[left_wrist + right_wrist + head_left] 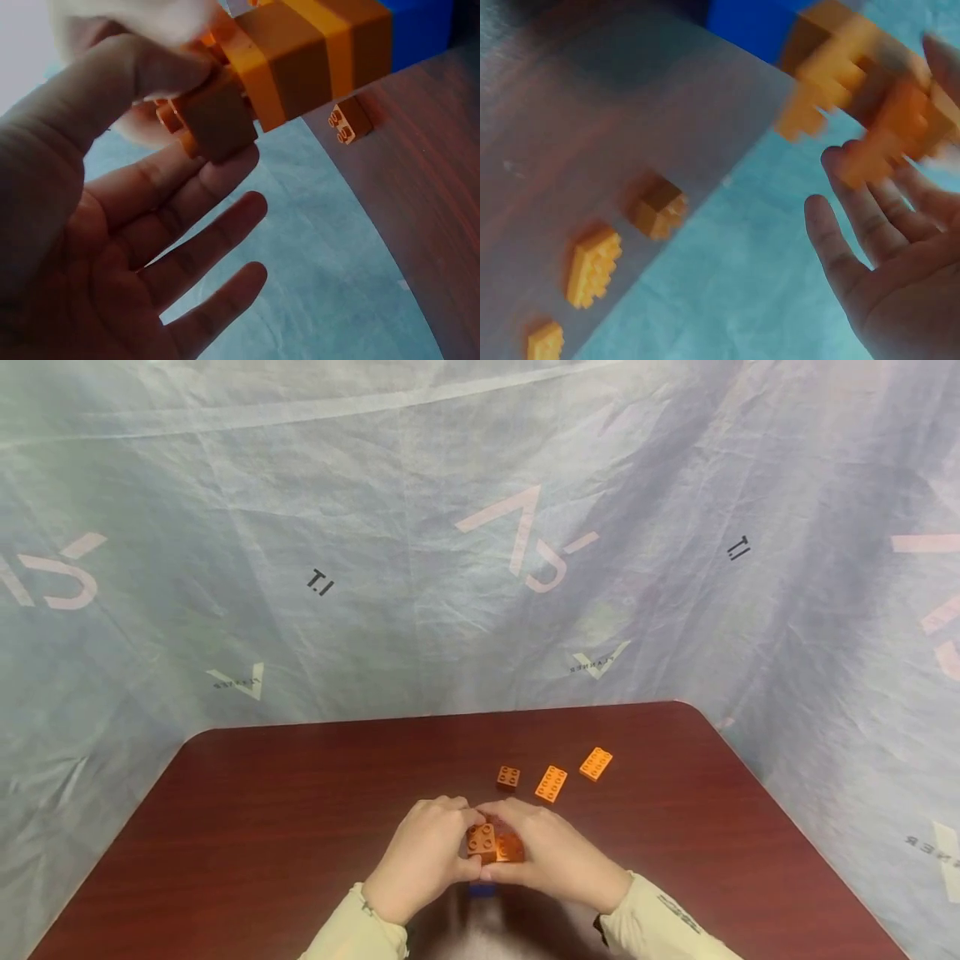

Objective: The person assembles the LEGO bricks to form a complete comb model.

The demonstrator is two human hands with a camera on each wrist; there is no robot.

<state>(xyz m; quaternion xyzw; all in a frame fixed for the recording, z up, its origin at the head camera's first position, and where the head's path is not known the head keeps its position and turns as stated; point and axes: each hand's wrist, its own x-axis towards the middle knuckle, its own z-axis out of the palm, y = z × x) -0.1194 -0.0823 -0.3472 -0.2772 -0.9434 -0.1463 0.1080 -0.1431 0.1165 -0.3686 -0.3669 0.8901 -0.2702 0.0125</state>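
Observation:
A tower of toy building bricks stands on the table before me, a blue brick [482, 889] at its bottom, with brown bricks and orange plates [259, 86] stacked above. On top sits a brown studded brick [482, 840]. My left hand [423, 852] pinches that top brick between thumb and forefinger; its other fingers [217, 300] spread out free. From the other side, my right hand [558, 856] curves thumb and fingers around the tower's upper part, near a jutting orange plate [881, 142]. The right wrist view is blurred there, so exact contact is hard to see.
Beyond the hands lie a loose brown brick [508, 777] and two orange plates, one nearer [551, 784] and one farther right [596, 763]. The dark red table [315, 785] ends at a hanging grey sheet [405, 610] that surrounds its back and sides.

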